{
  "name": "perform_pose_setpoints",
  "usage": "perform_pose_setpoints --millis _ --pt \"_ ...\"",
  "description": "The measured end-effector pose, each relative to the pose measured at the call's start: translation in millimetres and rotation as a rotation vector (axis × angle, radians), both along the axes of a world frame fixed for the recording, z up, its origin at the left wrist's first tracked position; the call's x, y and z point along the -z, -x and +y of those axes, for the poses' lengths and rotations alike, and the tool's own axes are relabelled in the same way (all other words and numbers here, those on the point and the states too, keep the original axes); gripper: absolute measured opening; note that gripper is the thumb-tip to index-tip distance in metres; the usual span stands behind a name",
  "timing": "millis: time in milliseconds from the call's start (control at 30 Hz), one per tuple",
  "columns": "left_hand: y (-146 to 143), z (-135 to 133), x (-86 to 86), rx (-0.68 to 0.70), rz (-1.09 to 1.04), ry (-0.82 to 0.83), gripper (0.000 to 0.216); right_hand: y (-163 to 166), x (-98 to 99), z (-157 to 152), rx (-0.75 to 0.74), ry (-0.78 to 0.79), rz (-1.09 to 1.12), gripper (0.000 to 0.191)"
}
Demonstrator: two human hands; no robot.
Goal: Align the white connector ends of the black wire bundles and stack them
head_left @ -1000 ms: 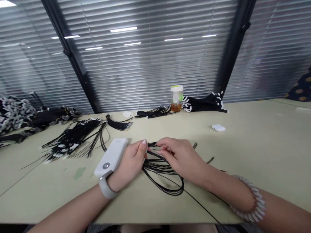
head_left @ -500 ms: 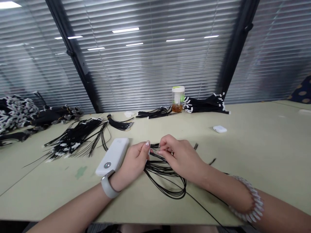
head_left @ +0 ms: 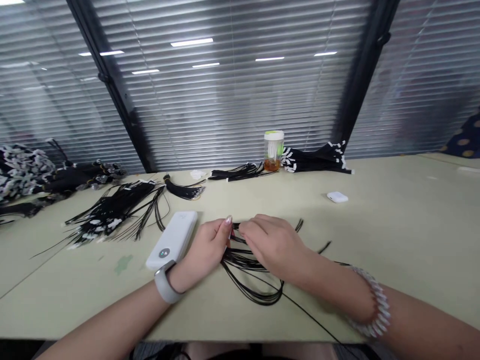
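Strands of thin, smooth black cable fan out from between the person's hands, drooping in rounded loops onto the pale yellow-green, flat tabletop. The bare left hand is closed around the gathered part, thumb pressed on top. The bare right hand bends over the strands just beside it; its fingertips are hidden, so I can't tell whether they pinch anything.

Half a second ago that right thumb and raised, crooked forefinger showed plainly; now the hand has rolled over and its back faces up, while the left has hardly changed.

A glossy white, round-cornered slab sits close beside the left hand, crowding that side. Past it sprawls a tangled black cable pile with white tips. Farther back stand a clear, white-lidded jar of amber liquid and, next to it, a black bundle with white ends. Grey slatted blinds rise behind.
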State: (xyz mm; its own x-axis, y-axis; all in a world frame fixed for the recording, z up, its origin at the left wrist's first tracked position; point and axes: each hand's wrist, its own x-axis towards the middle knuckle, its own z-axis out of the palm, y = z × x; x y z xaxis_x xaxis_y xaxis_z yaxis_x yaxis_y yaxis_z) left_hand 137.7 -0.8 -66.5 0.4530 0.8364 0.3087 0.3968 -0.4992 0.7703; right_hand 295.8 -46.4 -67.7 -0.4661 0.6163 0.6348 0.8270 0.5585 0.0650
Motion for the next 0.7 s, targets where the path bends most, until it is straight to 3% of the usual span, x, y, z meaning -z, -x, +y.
perform_pose_setpoints --millis 333,500,700 --pt "1 2 1.9 0.043 0.021 -0.011 0.045 2 -1.9 4 0.011 0.076 0.022 0.016" --pt "6 8 1.6 -0.068 -0.081 0.027 0.04 -17 -12.2 14 0.099 0.178 0.041 0.004" --pt "11 17 0.4 -0.229 -0.233 0.117 0.035 -41 -19.3 20 0.227 0.101 0.096 0.031"
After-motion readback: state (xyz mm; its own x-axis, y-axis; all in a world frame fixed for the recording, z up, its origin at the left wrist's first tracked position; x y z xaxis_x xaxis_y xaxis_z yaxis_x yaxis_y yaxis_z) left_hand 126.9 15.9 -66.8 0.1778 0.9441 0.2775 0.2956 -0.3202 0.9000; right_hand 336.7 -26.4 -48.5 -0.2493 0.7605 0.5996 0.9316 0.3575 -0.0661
